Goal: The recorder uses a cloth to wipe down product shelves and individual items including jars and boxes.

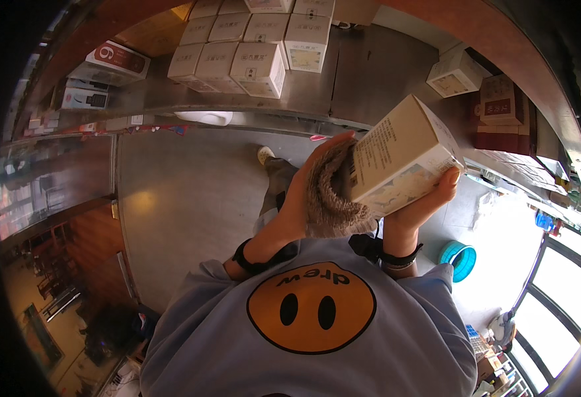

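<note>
A white cardboard box (400, 149) with printed writing and a pale picture panel is held tilted in front of my chest. My right hand (422, 201) grips its lower right side, with the thumb near a corner. A brown terry cloth (337, 203) is bunched in my left hand (298, 191) and lies against the box's left end. The cloth covers part of that end and hides some of my left fingers. Beyond my hands, similar white boxes (258, 64) stand packed together on a metal shelf (375, 74).
One white box (454, 74) and dark red boxes (501, 106) sit at the shelf's right. More cartons (116, 64) stand at its left. A turquoise basket (458, 261) is on the floor at right. A glass case (54, 173) is on the left.
</note>
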`<state>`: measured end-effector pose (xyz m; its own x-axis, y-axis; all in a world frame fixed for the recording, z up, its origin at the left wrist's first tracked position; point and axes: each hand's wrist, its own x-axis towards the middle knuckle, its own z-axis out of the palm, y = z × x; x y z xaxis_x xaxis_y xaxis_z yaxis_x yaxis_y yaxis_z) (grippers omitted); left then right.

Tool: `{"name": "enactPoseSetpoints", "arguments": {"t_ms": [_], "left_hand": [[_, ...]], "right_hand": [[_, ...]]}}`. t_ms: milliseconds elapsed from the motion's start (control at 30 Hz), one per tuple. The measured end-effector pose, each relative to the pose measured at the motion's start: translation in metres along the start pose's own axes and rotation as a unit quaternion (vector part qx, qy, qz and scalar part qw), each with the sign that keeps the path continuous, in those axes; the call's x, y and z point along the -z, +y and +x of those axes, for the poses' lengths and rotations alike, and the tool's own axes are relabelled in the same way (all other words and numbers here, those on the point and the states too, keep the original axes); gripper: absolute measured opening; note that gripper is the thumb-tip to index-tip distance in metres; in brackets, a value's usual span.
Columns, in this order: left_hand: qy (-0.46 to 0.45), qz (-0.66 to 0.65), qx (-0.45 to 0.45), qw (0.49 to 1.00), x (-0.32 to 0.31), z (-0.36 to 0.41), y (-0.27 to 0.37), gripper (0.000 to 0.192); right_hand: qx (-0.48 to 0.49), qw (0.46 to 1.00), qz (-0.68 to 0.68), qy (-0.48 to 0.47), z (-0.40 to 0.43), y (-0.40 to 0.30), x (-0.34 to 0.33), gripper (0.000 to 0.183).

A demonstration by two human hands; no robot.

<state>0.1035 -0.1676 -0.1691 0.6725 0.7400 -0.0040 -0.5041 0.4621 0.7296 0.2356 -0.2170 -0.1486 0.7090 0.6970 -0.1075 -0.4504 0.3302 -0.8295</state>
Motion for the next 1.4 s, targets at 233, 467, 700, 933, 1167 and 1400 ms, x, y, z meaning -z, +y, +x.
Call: {"name": "enactPoseSetpoints", "arguments": {"t_ms": [233, 467, 700, 933, 1167, 1400], "left_hand": [[0.057, -0.007, 0.048, 0.997, -0.01, 0.001, 0.003, 0.075], [-0.02, 0.171, -0.041, 0.984, 0.016, 0.0, -0.026, 0.082], [0.053, 0.201, -0.082, 0.975, -0.011, 0.005, 0.001, 0.067], [0.033, 0.128, 0.059, 0.989, 0.003, -0.005, -0.017, 0.059], [0.036, 0.22, 0.073, 0.972, 0.043, -0.021, -0.064, 0.049], [0.114, 0.202, -0.074, 0.97, -0.003, 0.014, 0.019, 0.031]], "right_hand": [[-0.003, 0.999, -0.026, -0.045, 0.0, 0.001, 0.007, 0.071], [0.089, 0.96, -0.134, -0.229, 0.005, -0.007, -0.015, 0.082], [0.208, 0.896, -0.227, -0.319, 0.014, -0.003, -0.009, 0.079], [0.206, 0.904, -0.215, -0.306, 0.01, -0.006, -0.006, 0.078], [0.153, 0.927, -0.182, -0.29, 0.009, -0.003, -0.003, 0.081], [0.095, 0.92, -0.153, -0.347, -0.003, -0.004, -0.003, 0.081]]}}
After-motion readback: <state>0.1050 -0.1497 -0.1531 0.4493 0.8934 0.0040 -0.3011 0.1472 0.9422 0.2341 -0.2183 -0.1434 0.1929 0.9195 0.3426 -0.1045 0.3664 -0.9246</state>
